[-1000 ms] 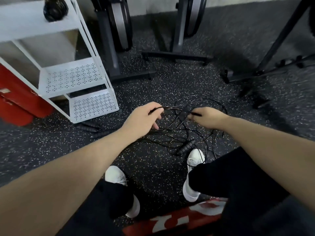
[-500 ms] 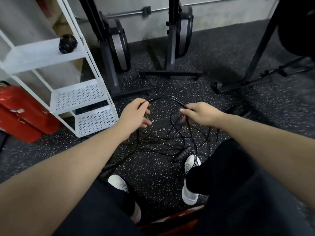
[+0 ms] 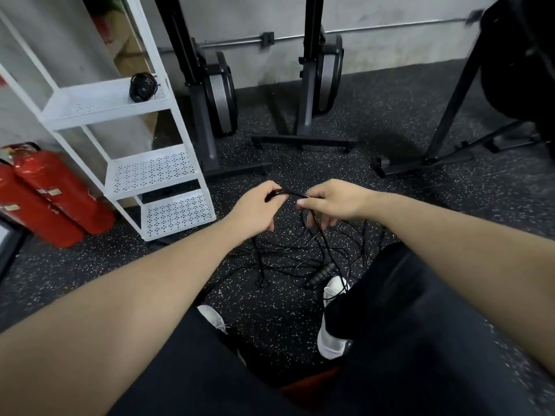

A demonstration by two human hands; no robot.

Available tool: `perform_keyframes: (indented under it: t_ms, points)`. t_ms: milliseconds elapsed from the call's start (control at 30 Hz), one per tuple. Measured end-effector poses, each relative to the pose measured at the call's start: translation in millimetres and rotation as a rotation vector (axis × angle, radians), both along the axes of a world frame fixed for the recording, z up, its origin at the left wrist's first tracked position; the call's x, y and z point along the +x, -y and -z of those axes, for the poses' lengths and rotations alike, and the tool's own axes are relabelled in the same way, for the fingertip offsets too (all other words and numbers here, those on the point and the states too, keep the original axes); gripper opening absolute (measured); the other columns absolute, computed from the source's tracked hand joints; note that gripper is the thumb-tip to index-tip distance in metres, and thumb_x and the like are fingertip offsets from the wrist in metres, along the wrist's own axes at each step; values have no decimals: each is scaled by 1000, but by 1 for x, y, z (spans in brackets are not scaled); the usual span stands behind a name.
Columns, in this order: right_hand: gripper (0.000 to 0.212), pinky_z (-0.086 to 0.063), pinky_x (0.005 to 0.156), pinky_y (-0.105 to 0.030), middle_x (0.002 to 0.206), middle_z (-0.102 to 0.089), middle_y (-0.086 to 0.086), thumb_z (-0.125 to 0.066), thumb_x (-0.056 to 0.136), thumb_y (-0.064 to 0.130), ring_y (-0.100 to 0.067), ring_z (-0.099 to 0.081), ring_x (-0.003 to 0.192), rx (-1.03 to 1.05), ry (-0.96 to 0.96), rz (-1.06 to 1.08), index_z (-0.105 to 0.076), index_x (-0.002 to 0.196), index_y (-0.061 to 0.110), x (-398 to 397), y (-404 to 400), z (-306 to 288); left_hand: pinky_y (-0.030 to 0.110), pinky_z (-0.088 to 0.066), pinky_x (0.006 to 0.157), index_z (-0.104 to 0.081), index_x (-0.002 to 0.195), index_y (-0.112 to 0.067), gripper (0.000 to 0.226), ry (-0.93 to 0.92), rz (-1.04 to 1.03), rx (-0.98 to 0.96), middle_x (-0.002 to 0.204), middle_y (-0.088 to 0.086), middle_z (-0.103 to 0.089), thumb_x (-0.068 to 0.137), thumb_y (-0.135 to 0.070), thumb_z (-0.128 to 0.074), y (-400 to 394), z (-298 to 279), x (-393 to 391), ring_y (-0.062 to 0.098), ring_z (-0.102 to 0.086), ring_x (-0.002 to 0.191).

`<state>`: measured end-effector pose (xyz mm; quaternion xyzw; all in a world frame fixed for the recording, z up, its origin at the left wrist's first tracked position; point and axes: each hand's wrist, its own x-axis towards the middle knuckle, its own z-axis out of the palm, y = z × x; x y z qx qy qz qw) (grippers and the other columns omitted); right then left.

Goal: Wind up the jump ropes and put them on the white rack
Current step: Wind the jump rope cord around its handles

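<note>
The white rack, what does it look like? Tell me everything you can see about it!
The white rack stands on the speckled floor at the left, beside two red fire extinguishers. It looks like painted metal: thin slanted legs and three flat shelves stepped one above another, each punched with a pattern of little holes. A wound-up black jump rope rests on the top shelf near its right end. The two lower shelves hold nothing that shows. Neither of the hands touches it.

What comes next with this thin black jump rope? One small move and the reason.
Probably lay another loop into the left hand. Both hands grip the thin black jump rope, right hand feeding, while most of it lies tangled on the speckled rubber floor.
</note>
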<state>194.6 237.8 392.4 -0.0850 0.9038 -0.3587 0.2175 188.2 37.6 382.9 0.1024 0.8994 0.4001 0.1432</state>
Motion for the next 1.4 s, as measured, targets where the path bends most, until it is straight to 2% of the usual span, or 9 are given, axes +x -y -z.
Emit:
perform_keyframes:
  t_ms: [200, 333, 433, 567, 733, 933, 1133, 1267, 1400]
  points:
    - [25, -58, 82, -31, 106, -73, 8, -68, 94, 45, -10, -74, 80, 58, -59, 54, -60, 116, 36, 5, -17, -2, 36, -56, 69, -62, 111, -24, 13, -14, 37, -12, 69, -3, -55, 107, -31, -53, 15, -16, 1, 14, -56, 58]
    - [19, -44, 63, -21, 89, -74, 6, -57, 100, 48, 7, -64, 65, 241, -71, 39, -65, 103, 31, 15, -28, -1, 26, -56, 57, -63, 114, -23, 13, 55, 40, -68, 70, -1, -58, 106, -29, -56, 27, -15, 1, 12, -57, 53]
    - [25, -49, 68, -22, 80, -71, 4, -53, 101, 49, -11, -67, 73, 229, -100, 32, -69, 104, 30, 21, -28, 0, 36, -65, 67, -61, 126, -24, 21, 171, 17, 4, 97, 3, -65, 107, -27, -53, 30, -6, 5, 16, -69, 63]
    - [17, -39, 59, -9, 79, -66, 17, -54, 101, 50, 7, -55, 64, 148, -224, 90, -66, 108, 40, 19, -22, -6, 36, -65, 72, -56, 139, -27, 33, 175, -8, 25, 127, -8, -55, 106, -20, -54, 27, 2, 7, 20, -76, 82]
    - [17, -37, 55, -12, 65, -58, 14, -54, 101, 47, 6, -51, 52, 92, -309, 22, -68, 103, 37, 10, -4, -16, 36, -65, 75, -55, 132, -25, 28, 153, 40, 90, 115, -2, -62, 104, -29, -58, 8, -4, 8, 18, -75, 87]
    - [27, -38, 52, -17, 62, -54, 12, -59, 99, 46, 1, -42, 45, -30, -301, 107, -68, 93, 21, 5, 1, -23, 46, -60, 74, -62, 103, -18, 25, -40, -92, 98, 95, -1, -66, 108, -37, -46, 2, -22, 2, 19, -73, 65]
    - [37, -40, 55, -21, 86, -73, 6, -48, 101, 56, 3, -52, 47, 234, -52, 138, -65, 94, 24, 15, -32, 3, 31, -58, 59, -58, 103, -14, 23, 95, -370, 411, 67, 0, -49, 110, -30, -43, 23, -28, -13, 12, -63, 48]
    - [44, -46, 63, -30, 74, -69, -2, -44, 104, 52, -14, -56, 61, 204, -91, 170, -63, 89, 15, 19, -45, 20, 35, -62, 64, -59, 105, -15, 19, 227, -446, 446, 99, 7, -67, 110, -29, -47, 37, -17, -13, 18, -69, 65]
    - [43, -39, 53, -29, 66, -50, 0, -45, 104, 49, -14, -44, 54, 12, -237, 302, -59, 85, 13, 16, -31, 6, 38, -64, 69, -52, 131, -19, 26, 407, -375, 345, 130, 3, -54, 106, -14, -55, 36, 3, -8, 28, -72, 94]
